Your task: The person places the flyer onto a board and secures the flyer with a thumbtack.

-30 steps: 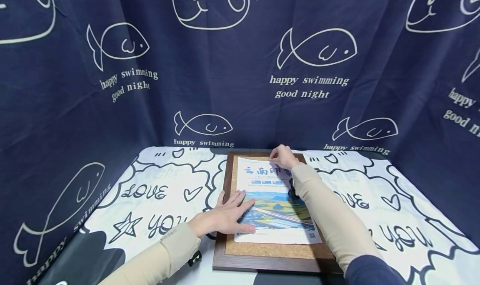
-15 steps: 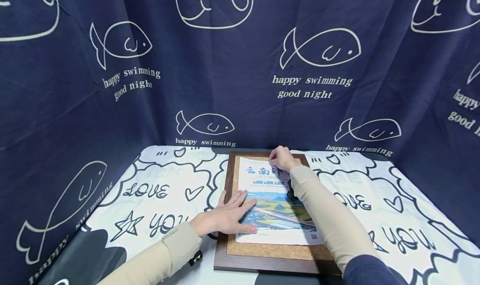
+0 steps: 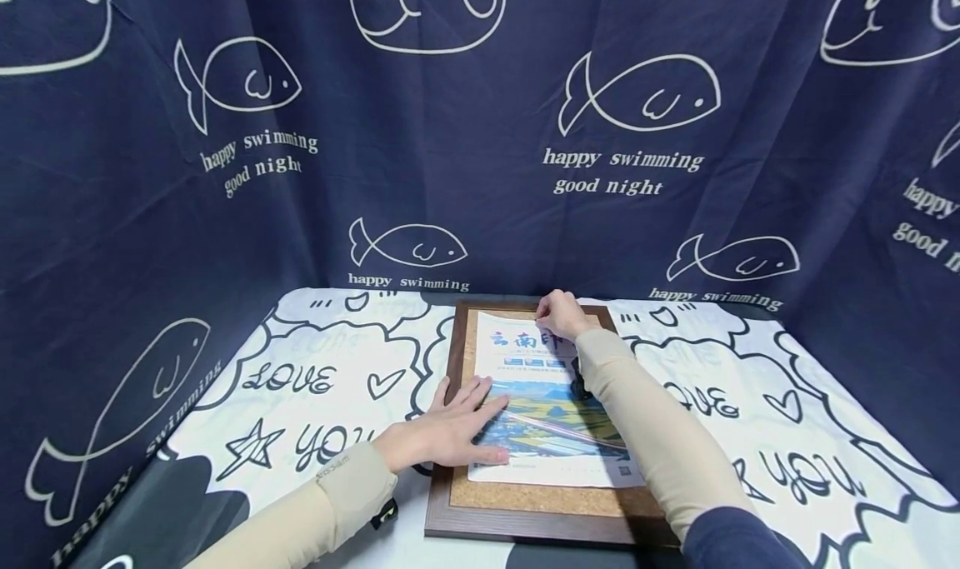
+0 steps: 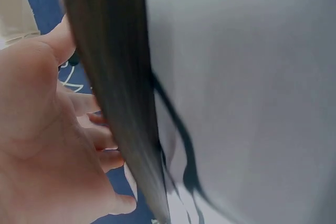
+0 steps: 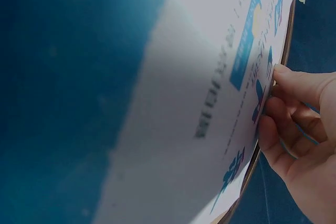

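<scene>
A printed poster (image 3: 551,398) with blue lettering and a landscape picture lies on a cork board (image 3: 540,500) with a dark wooden frame (image 3: 525,526). My left hand (image 3: 450,431) rests with spread fingers on the poster's left side, over the frame's left edge. My right hand (image 3: 561,315) has its thumb and curled fingers pinched together at the poster's top edge, near the middle. Close up in the right wrist view, those fingertips (image 5: 266,121) sit right at the paper's edge; what they pinch is small and mostly hidden. The left wrist view shows the palm (image 4: 47,145) beside the frame's side.
The board lies on a table with a white and black printed cloth (image 3: 315,402). Behind it hangs a dark blue curtain (image 3: 495,177) with white fish drawings, close to the board's far edge. My right forearm crosses over the poster's right side.
Both hands keep their places on the poster. The head view has shifted only slightly; the poster and board lie as before.
</scene>
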A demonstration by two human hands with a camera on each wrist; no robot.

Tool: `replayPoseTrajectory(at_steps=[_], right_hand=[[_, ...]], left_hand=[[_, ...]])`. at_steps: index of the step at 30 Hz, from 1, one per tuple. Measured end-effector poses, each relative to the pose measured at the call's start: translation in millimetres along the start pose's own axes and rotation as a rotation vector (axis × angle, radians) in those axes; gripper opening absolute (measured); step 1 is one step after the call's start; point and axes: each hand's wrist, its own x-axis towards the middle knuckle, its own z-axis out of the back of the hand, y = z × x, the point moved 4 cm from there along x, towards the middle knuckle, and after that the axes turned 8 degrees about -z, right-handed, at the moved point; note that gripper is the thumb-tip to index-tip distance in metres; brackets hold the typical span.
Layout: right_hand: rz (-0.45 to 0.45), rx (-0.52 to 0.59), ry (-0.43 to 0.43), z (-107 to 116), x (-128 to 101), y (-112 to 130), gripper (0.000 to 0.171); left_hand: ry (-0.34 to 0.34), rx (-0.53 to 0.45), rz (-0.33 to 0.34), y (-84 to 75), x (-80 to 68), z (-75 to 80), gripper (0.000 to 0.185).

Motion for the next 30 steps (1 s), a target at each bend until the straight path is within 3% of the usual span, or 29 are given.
replayPoseTrajectory(at_steps=[7,13,30], right_hand=[[-0.03,-0.009,0.006,3.0,0.5,1.7,0.005],[-0.042,-0.015,0.027,0.5,1.1,1.4,0.006],[-0.078,0.02,0.039,-1.9,5.4,-2.5,0.008]], left_hand=[[0.006,0.021,0.02,8.4,-8.5,8.8,0.092],[0.038,0.033,0.034,9.0,-10.1,6.9,0.095],[0.035,0.008,0.046,7.3,-10.6,7.3,0.095]])
